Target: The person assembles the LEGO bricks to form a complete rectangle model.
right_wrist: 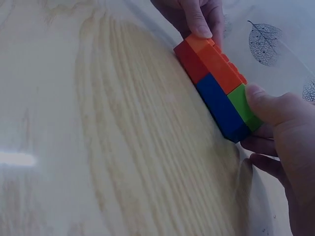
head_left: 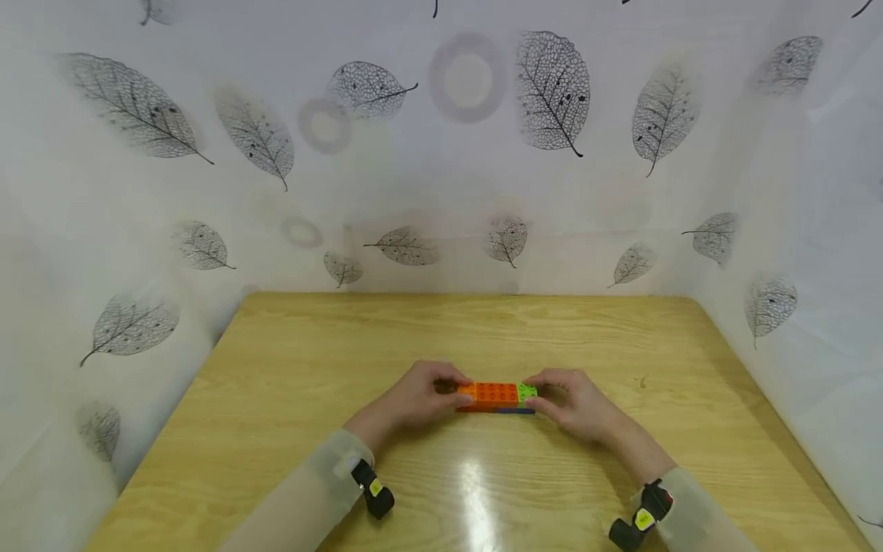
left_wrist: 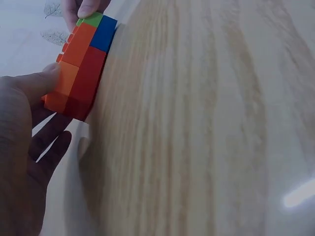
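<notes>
A two-layer bar of toy building bricks lies across the middle of the table. Its upper row has a light orange brick (left_wrist: 60,88) at the left end, a longer dark orange brick (head_left: 497,394) in the middle and a green brick (right_wrist: 242,105) at the right end. Underneath are a red brick (left_wrist: 87,78) and a blue brick (right_wrist: 219,103). My left hand (head_left: 421,395) pinches the light orange end between thumb and fingers. On the other end, my right hand (head_left: 579,402) pinches the green brick, thumb on the near side.
The bricks rest on a wood-grain table (head_left: 331,337). Pale cloth with a leaf print (head_left: 414,169) stands round its back and sides. A small black camera (head_left: 372,491) is strapped to the left wrist, another black camera (head_left: 641,517) to the right.
</notes>
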{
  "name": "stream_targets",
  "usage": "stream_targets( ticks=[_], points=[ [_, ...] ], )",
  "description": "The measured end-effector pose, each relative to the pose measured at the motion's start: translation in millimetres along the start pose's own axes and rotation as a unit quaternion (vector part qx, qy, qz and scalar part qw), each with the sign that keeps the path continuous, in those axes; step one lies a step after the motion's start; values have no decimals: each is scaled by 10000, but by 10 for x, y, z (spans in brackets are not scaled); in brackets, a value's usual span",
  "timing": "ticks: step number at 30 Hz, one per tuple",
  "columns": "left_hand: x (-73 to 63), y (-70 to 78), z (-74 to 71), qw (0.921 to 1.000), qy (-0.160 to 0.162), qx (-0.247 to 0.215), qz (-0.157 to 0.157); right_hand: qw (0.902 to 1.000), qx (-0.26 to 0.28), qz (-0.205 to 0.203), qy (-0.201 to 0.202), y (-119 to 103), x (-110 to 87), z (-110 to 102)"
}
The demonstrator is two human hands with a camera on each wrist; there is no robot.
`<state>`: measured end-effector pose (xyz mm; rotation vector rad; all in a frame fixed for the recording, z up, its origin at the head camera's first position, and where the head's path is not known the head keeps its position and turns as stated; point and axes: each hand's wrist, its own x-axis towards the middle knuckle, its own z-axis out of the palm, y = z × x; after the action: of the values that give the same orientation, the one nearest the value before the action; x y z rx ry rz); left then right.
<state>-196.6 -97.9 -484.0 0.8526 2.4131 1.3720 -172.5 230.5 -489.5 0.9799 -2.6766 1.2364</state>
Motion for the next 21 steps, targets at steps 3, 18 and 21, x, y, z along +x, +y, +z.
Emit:
stream_targets(
  ticks=[3, 18, 21],
  points=[
    [34, 26, -13, 9998, -58, 85, -145, 9998, -168, 112, -87, -11, 5, -37],
    [145, 55, -64, 9987, -169, -16, -474, 9996, 111, 266, 24, -3, 31, -17],
    [157, 42, -75, 9987, -165, -6, -475, 9997, 52, -221, 135, 11, 30, 20]
  ],
)
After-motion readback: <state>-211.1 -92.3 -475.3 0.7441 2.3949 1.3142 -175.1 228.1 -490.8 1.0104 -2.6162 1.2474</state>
